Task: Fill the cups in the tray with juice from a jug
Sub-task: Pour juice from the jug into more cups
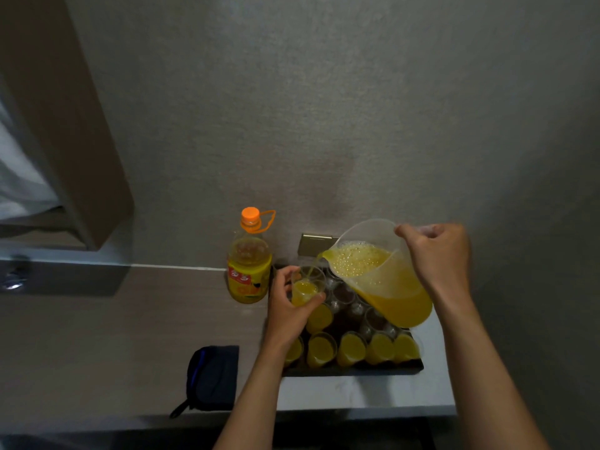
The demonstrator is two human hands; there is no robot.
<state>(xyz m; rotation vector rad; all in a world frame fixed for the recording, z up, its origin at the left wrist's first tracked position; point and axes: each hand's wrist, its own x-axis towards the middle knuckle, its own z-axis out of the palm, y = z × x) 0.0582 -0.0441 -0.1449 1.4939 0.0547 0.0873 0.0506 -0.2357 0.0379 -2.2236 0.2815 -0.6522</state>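
Jug is tilted, spout toward frame left, gripped by the right hand — juice falls into a cup clasped by left fingers, raised above the tray.

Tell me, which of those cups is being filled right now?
The cup held in the left hand, raised under the jug spout. The other cups sit in the tray.

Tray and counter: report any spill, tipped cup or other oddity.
Nothing stands out. The jug is tilted on purpose in the right hand, its stream landing inside the cup the left hand holds. Filled cups stand upright in the tray; no juice shows on the counter.
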